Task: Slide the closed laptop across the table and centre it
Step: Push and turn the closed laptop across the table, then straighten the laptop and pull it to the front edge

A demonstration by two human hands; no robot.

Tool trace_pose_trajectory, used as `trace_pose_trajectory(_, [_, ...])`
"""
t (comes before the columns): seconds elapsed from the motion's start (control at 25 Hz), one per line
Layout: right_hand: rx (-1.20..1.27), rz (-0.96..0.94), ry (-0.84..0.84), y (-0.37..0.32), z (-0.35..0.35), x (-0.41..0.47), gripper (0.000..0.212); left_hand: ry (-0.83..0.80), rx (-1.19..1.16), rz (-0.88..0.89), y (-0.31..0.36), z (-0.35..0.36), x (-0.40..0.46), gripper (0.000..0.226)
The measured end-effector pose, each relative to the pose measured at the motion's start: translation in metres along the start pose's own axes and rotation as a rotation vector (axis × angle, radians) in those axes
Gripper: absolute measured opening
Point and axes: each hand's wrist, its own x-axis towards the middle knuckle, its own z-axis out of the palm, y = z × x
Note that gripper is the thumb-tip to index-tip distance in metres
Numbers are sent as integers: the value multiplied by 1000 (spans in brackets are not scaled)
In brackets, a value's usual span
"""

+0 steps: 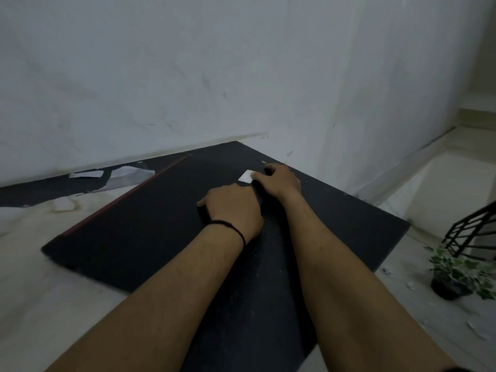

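Observation:
A closed black laptop (150,218) with a red strip along its far-left edge lies flat and skewed on a dark speckled table top (349,224). My left hand (232,208), a black band at its wrist, sits on the lid's right part with its fingers curled down at the edge. Just beyond it, my right hand (279,181) presses on the laptop's far right corner, fingers bent over the edge. A small white sticker (246,176) shows beside the right hand's fingers. Both forearms cross the table from the near side.
A white wall (188,76) runs close behind the table. Torn pale patches and paper scraps (118,175) lie at the far left. A small potted plant (456,275) and a black wire frame (472,229) stand on the floor to the right.

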Motion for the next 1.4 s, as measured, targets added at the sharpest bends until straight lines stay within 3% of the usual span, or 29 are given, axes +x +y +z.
trace_pose_trajectory(0.24, [263,63,81,6,-17,-42,54,-71,111,-81,23,10,-41,55])
trace_pose_trajectory(0.6, [631,56,296,24,-50,-181,31,247,176,164,-31,18,-142,62])
trace_pose_trajectory(0.76, [752,46,364,21,-53,-225,26,262,151,61,-46,14,-173,63])
trace_pose_trajectory(0.84, [698,26,387,19,-55,-237,15,293,135,26,-47,17,-181,65])
trace_pose_trajectory(1.04, [578,57,374,13,-55,-242,12,370,102,-6,-47,28,-179,61])
trace_pose_trajectory(1.2, [556,9,351,9,-57,-255,32,418,50,-39,-50,34,-178,59])
trace_pose_trajectory(1.4, [-372,-294,275,2,-38,-262,87,452,14,-89,-55,36,-179,57])
